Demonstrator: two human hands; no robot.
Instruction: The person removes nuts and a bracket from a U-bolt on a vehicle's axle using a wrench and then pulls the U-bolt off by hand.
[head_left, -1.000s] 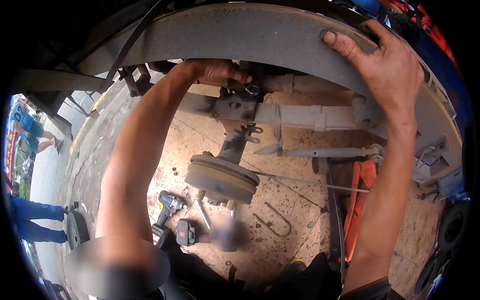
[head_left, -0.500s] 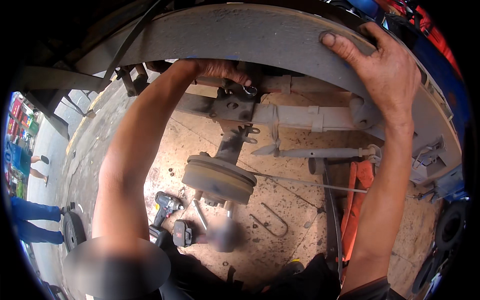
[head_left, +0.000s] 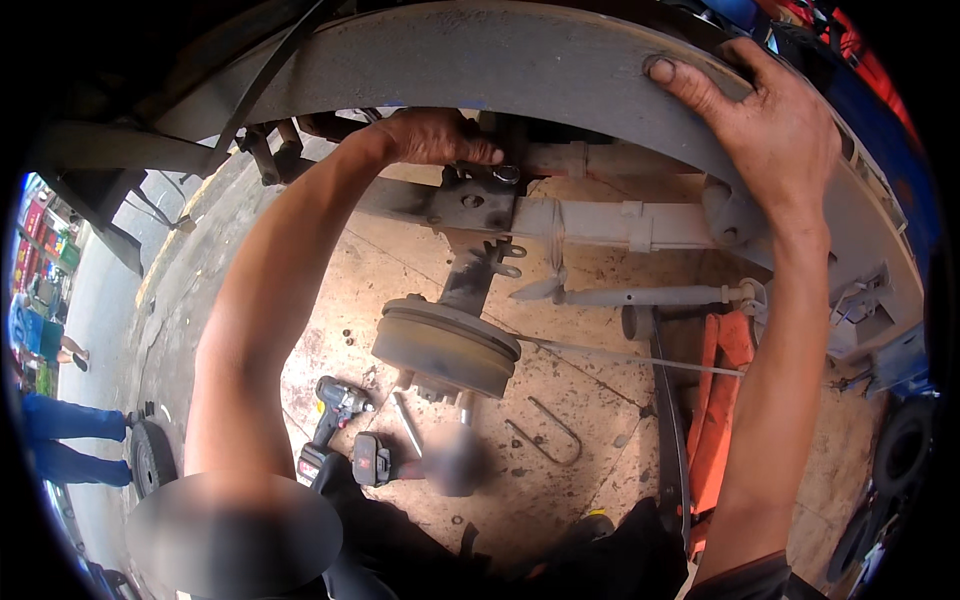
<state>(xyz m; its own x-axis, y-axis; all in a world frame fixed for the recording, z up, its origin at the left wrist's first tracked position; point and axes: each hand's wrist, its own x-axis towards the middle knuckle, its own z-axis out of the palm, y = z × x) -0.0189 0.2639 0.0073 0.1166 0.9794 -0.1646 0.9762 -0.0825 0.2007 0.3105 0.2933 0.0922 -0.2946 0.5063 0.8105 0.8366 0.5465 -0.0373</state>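
My left hand (head_left: 432, 137) reaches under the curved edge of a dark steel chassis rail (head_left: 420, 65). Its fingers are curled and partly hidden. Just beyond the thumb tip shows the shiny ring end of a wrench (head_left: 507, 174), which the hand appears to grip, above the dark plate (head_left: 474, 203) on the leaf spring (head_left: 590, 222). On the right, my right hand (head_left: 770, 130) clasps the rail's upper edge, thumb on the near face and fingers over the top. Below the spring plate hangs a rusty brake drum (head_left: 447, 345) on its axle.
On the stained floor lie a cordless impact wrench (head_left: 338, 405), a battery-bottomed tool (head_left: 371, 460), a metal bar (head_left: 408, 424) and a U-bolt (head_left: 545, 430). An orange jack (head_left: 718, 400) stands right. A shock absorber (head_left: 650, 297) crosses below the spring. A tyre (head_left: 152, 457) and a person's blue-trousered legs (head_left: 80, 435) are left.
The view has shifted slightly. My left hand is a little higher in it, and its thumb sits slightly farther from the wrench's ring. My right hand keeps its hold on the rail.
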